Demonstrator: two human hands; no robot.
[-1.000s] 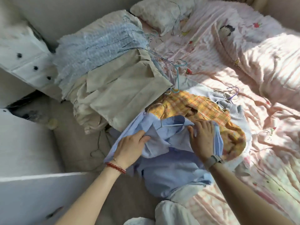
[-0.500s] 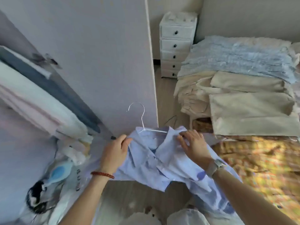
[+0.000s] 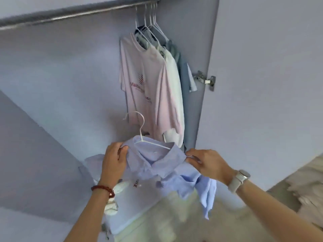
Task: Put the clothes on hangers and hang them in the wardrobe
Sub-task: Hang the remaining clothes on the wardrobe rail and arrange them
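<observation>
Left hand [image 3: 114, 162] grips blue collared shirt [image 3: 157, 165] at one shoulder, right hand [image 3: 204, 163] pinches the other; white wire hanger [image 3: 142, 137] apparently inside collar. Wardrobe rail [image 3: 70, 14] above.

partial red print on pink t-shirt [image 3: 148, 88]

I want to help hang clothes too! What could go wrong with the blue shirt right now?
The blue shirt looks bunched and lopsided on its white hanger, so it might slide off when the left hand or right hand lets go. The rail is high above, and the hook could miss it or snag the hung clothes.
</observation>
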